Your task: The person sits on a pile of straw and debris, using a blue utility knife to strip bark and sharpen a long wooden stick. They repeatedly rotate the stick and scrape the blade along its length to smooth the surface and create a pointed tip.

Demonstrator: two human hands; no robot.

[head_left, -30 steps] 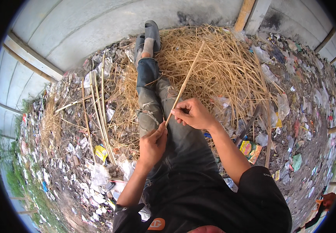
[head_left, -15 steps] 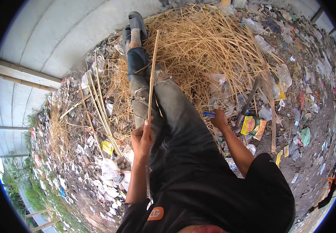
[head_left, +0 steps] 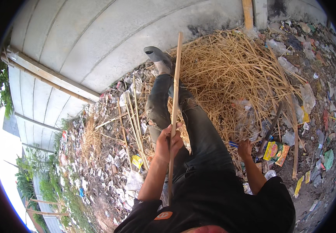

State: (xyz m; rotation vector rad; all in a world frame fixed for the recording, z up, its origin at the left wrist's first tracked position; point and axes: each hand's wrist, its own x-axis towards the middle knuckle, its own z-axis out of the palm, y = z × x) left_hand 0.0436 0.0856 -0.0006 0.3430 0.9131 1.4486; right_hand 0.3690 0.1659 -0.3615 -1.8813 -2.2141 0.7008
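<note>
Stick [head_left: 176,87]: long, narrow, pale tan, looks split from bamboo or wood. Flat-sided, edges fairly straight, slight unevenness along the length; upper end blunt, lower part shaded darker. It is in the left hand [head_left: 167,145], in front of the legs, running lengthwise from near the black shirt [head_left: 214,198] to a far end seen against the wall. Left fingers clenched round it below its middle, thumb across the front.

Right hand [head_left: 244,149] well apart from the stick, low on the right side beside the thigh. Its fingers grasp a slim blue object [head_left: 233,144], one end jutting out toward the leg; too small to tell its kind.

Near the right hand: a long knife [head_left: 274,121], dark narrow blade, on the ground; next to it a crumpled yellow and green packet [head_left: 276,152], glossy.

Beyond the legs, a heap of straw-coloured strips [head_left: 230,70], thin, dry, tangled. Left of the legs, several longer pale strips [head_left: 133,120] lie loosely together. Trousers [head_left: 202,128] grey, worn, torn at the knees. Wall [head_left: 137,42]: smooth grey panels. Ground: dark soil, scattered with film and scraps.
</note>
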